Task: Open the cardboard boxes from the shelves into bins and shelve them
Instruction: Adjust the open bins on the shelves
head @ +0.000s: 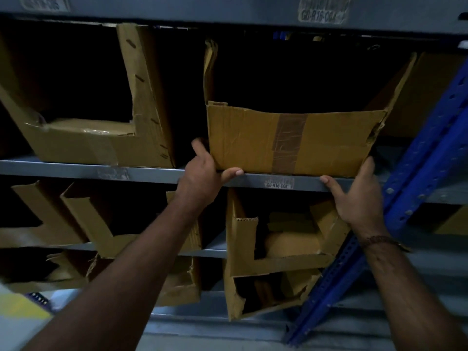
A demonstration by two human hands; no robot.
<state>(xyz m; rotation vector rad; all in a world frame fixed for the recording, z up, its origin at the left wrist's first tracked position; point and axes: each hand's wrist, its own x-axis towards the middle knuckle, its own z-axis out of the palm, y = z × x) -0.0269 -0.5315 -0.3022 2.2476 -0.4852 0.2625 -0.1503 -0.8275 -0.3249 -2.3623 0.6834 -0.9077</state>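
Note:
A brown cardboard bin (291, 140) with its front cut low and a strip of tape down the middle sits on the grey shelf (76, 168) at centre right. My left hand (205, 171) grips its lower left corner, fingers along the side and thumb under the front edge. My right hand (359, 196) is at its lower right corner with straight fingers against the side and the thumb on the shelf lip. The inside of the bin is dark.
Another cut-open cardboard bin (101, 138) stands to the left on the same shelf. Several more bins (273, 249) fill the lower shelves. A blue perforated upright (410, 188) runs diagonally at the right. A grey shelf beam (228, 11) spans the top.

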